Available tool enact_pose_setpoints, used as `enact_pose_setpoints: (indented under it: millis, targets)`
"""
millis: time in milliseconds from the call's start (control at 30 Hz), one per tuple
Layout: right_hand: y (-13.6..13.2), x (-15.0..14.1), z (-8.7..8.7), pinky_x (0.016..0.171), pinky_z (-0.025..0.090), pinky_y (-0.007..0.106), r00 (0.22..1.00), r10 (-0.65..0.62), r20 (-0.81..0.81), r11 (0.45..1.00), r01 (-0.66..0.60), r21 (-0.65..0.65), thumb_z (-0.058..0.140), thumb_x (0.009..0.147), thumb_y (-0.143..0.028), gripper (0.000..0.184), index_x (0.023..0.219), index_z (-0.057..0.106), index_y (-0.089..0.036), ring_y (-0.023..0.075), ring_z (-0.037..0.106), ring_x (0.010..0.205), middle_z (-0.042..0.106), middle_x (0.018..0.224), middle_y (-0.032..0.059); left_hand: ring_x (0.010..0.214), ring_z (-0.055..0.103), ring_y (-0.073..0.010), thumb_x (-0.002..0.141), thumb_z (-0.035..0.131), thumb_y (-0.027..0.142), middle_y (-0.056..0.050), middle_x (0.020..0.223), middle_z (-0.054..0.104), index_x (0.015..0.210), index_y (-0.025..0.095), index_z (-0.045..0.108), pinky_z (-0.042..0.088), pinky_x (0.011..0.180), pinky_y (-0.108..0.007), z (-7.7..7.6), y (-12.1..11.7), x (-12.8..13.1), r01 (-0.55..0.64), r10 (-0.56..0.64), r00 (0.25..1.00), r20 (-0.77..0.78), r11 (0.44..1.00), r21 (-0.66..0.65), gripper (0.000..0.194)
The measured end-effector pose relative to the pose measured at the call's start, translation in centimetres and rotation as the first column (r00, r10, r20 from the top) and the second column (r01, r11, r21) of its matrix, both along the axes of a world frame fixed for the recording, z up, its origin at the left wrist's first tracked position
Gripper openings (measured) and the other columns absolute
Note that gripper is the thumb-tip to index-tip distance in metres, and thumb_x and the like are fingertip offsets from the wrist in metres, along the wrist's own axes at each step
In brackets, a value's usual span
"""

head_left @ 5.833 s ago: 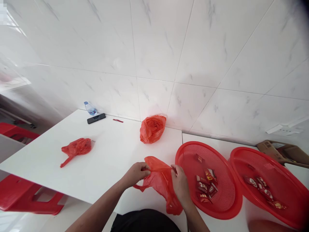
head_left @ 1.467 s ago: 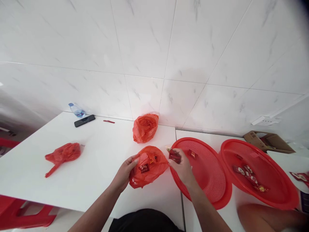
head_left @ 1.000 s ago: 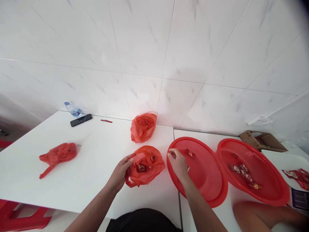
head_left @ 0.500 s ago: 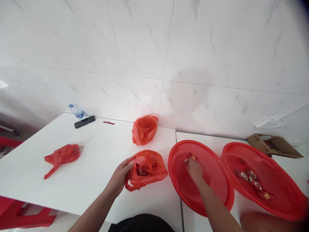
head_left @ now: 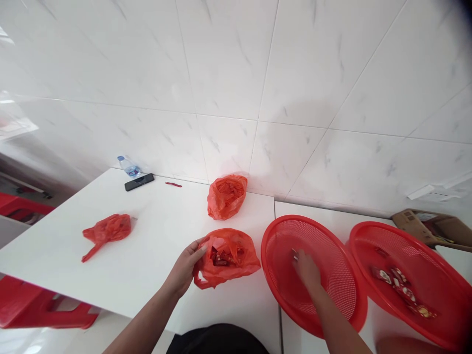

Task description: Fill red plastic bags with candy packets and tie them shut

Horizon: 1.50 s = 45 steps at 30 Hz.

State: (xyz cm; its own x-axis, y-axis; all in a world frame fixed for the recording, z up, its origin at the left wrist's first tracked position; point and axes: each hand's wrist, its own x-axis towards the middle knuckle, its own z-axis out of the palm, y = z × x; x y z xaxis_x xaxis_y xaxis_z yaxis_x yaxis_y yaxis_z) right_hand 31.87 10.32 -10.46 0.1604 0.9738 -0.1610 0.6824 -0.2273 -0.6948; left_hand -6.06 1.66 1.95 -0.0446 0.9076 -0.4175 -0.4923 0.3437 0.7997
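My left hand (head_left: 187, 264) pinches the left rim of a thin red plastic bag (head_left: 239, 271), its mouth spread wide. Inside that bag lie several small wrapped snacks (head_left: 220, 258) in dark red wrappers. My right hand (head_left: 307, 269) reaches down into the nearer red plastic basket (head_left: 334, 275), fingers closed. A bit of a small wrapped snack (head_left: 295, 254) shows at its fingertips; the rest is hidden by the hand. No other packets show in this basket.
A second red basket (head_left: 438, 265) with several wrapped snacks (head_left: 401, 290) stands at the right, a cardboard box (head_left: 435, 228) behind it. An open red bag (head_left: 226, 196) stands by the wall. A tied red bag (head_left: 110, 229), phone (head_left: 139, 182), bottle (head_left: 129, 167) and red strip (head_left: 173, 184) lie left.
My right hand dropped packets into the bag, then moved right into the nearer basket and took up the packets seen there. My left hand has kept hold of the bag's rim.
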Motion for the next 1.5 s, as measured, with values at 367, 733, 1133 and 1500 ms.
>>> enact_pose_setpoints:
  millis: [367,733,1133,1500]
  targets:
    - [-5.6,-12.1,10.7,0.064,0.044,0.026,0.837,0.423,-0.347,0.904,-0.416,0.098,0.052,0.077,-0.022,0.018,0.094,0.057,-0.023,0.0165,0.058,0.074,0.062,0.084,-0.0001,0.100,0.068,-0.0283,0.080,0.072,0.033,-0.016,0.122,0.066,0.134,0.016,0.051,0.055,0.082,-0.037,-0.1,0.0,-0.7,0.042,-0.040,0.999,-0.032,0.998,0.053,0.060]
    - [-3.5,-19.5,9.4,0.085,0.047,0.038,0.833,0.545,0.097,0.820,-0.553,0.145,0.063,0.078,-0.026,0.045,0.122,0.053,-0.023,0.0257,0.058,0.103,0.056,0.119,0.0090,0.099,0.068,-0.0276,0.074,0.077,0.034,-0.014,0.120,0.068,0.125,0.017,0.059,0.054,0.083,-0.036,0.4,-1.6,-1.0,0.004,-0.002,0.999,-0.035,0.999,0.053,0.057]
    - [-5.1,-15.7,8.9,0.063,0.037,0.029,0.886,0.423,0.191,0.866,-0.457,0.204,0.047,0.088,-0.020,0.020,0.068,0.049,-0.021,0.0183,0.051,0.071,0.057,0.075,0.0019,0.087,0.063,-0.0167,0.068,0.062,0.013,-0.007,0.112,0.064,0.147,0.023,0.031,0.051,0.078,-0.031,1.1,-1.5,-2.4,-0.002,0.048,0.899,-0.435,0.994,0.106,0.085]
    - [-7.4,-11.8,15.9,0.068,0.044,0.028,0.904,0.293,-0.312,0.937,-0.206,0.283,0.053,0.088,-0.044,0.025,0.077,0.056,-0.022,0.0185,0.054,0.077,0.060,0.082,0.0024,0.090,0.063,-0.0191,0.076,0.044,0.019,-0.001,0.113,0.069,0.130,0.030,0.055,0.049,0.081,-0.031,6.6,-1.8,-5.7,0.091,0.067,0.296,-0.953,0.991,0.098,0.056]
